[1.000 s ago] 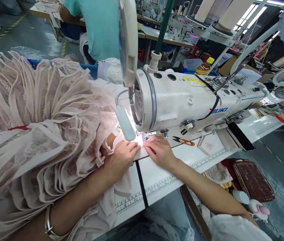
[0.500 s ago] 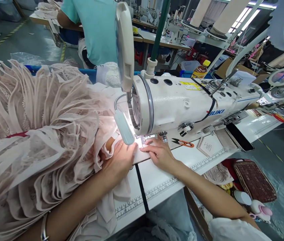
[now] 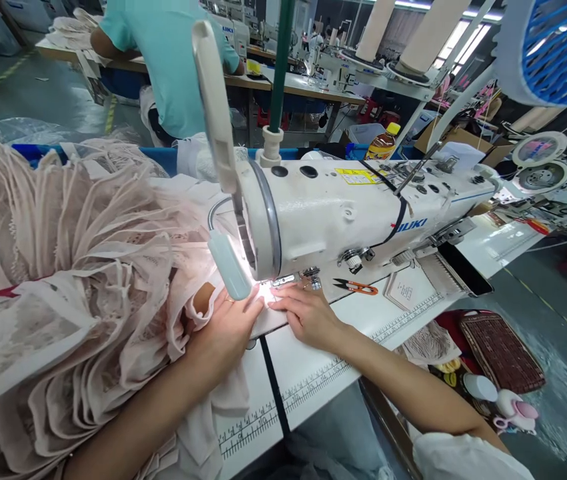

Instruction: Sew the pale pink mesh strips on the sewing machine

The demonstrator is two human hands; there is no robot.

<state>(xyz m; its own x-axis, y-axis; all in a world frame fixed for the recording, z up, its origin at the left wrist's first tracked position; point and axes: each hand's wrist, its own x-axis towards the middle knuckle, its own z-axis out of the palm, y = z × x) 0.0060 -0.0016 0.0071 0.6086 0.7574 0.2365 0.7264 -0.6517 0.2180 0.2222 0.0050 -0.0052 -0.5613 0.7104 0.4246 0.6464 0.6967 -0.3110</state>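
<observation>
A white sewing machine (image 3: 353,213) stands on a white table (image 3: 313,373) with printed rulers. My left hand (image 3: 226,327) lies flat on pale pink fabric (image 3: 243,313) just left of the needle area, fingers stretched out under the small lamp (image 3: 228,263). My right hand (image 3: 306,313) rests flat on the fabric's edge right of the presser foot (image 3: 283,281), its fingertips at the brightly lit spot. A large heap of pale pink ruffled lace fabric (image 3: 63,280) fills the left side, spilling over my left arm.
Orange thread snips (image 3: 356,287) lie on the machine bed to the right. A person in a teal shirt (image 3: 173,60) sits at a table behind. A bottle (image 3: 383,141) stands behind the machine. A blue fan (image 3: 558,47) hangs at top right. Baskets sit on the floor at right.
The view has shifted, so the machine and hands sit further left in frame. Both hands stay flat on the fabric at the needle, nudging slightly toward it.
</observation>
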